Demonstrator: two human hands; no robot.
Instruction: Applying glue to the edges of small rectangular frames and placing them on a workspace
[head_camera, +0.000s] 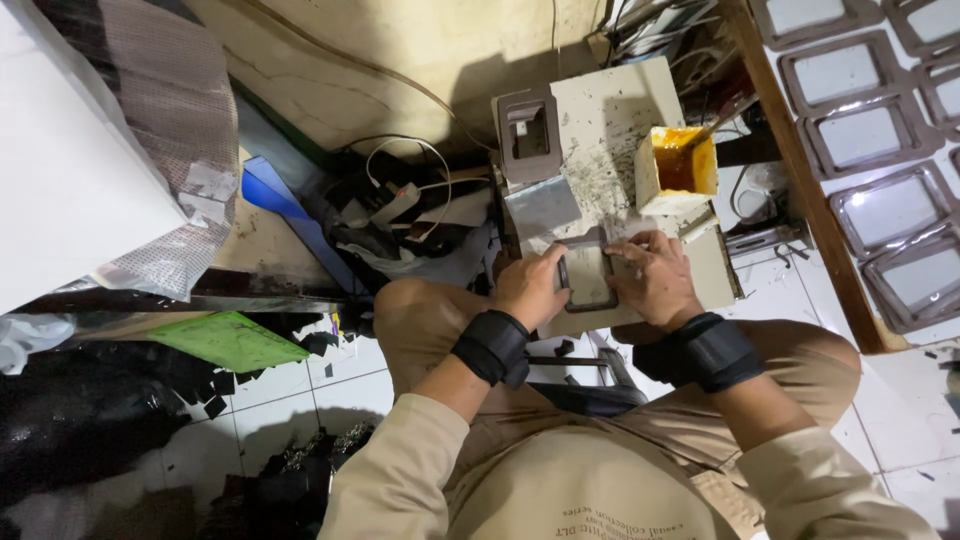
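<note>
Both hands work one dark rectangular frame (587, 278) lying flat at the near edge of the small work block (610, 140), which sits between the person's knees. Left hand (530, 288) curls its fingers over the frame's left side, gripping it; right hand (655, 278) presses flat-fingered on the right side, thumb near the top edge. Both wear black wrist wraps. A grey sheet piece (542, 207) lies just beyond the frame, another dark frame (528, 132) at the block's far left corner, and an open box of orange glue (678, 168) at the right edge. To do it well: keep pressure even on both long sides, hold the frame square to the block, keep fingers off the inner panel and clear of the glue. More frames (880, 140) lie in rows at right.
</note>
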